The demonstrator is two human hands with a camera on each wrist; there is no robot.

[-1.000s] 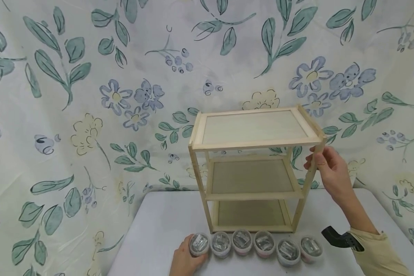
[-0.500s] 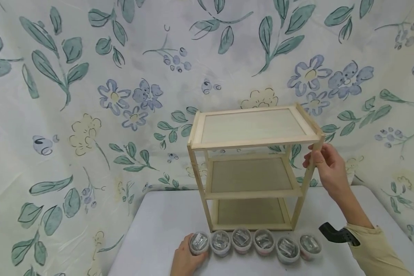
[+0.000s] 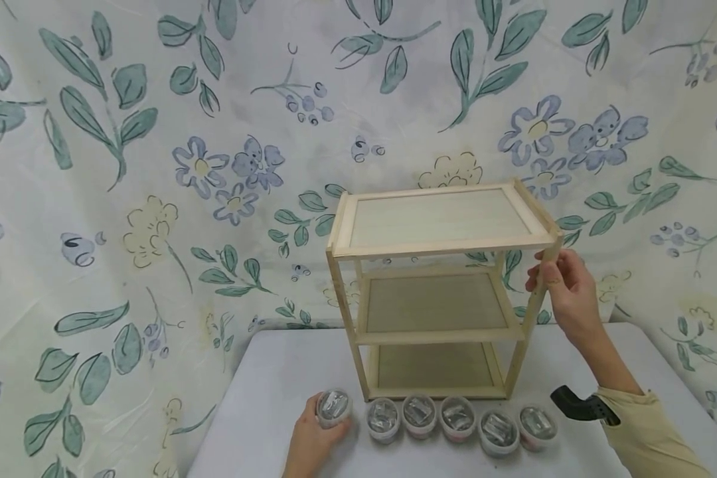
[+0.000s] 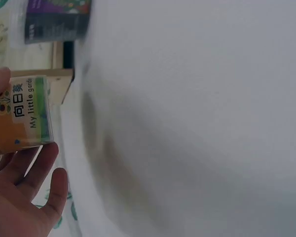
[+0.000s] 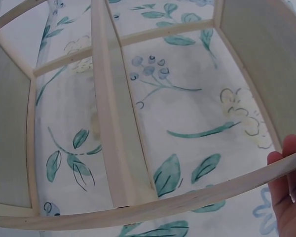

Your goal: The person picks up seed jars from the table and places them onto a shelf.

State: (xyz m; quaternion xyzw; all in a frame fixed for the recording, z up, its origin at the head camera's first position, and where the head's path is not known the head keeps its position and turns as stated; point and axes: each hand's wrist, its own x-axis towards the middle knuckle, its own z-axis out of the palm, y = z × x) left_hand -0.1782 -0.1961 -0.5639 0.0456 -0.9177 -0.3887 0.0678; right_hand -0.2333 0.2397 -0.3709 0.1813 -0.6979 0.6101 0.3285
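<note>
Starting from the left of the wooden shelf (image 3: pixel 439 292), the left hand (image 3: pixel 311 441) has its fingers curled round one small pot (image 3: pixel 333 406) and holds it slightly off the tabletop (image 3: pixel 275 398), in front of the shelf's left front leg and a little apart from the others. In the left wrist view this pot shows an orange and green label (image 4: pixel 27 116) with the words "My little garden", and the fingers (image 4: pixel 32 185) wrap its side. To the right of it, five more pots (image 3: pixel 457 418) stand in a row on the tabletop, just in front of the shelf's bottom tier, each with a clear lid. The shelf has three tiers, and I see nothing on any of them. On the shelf's right side, the right hand (image 3: pixel 564 292) pinches the right front post just under the top tier; the right wrist view shows only its fingertips (image 5: pixel 286 158) against the wood. My judgement is that the work is at its very beginning: one pot is lifted, no pot is yet on the shelf, and the five others are untouched.
</note>
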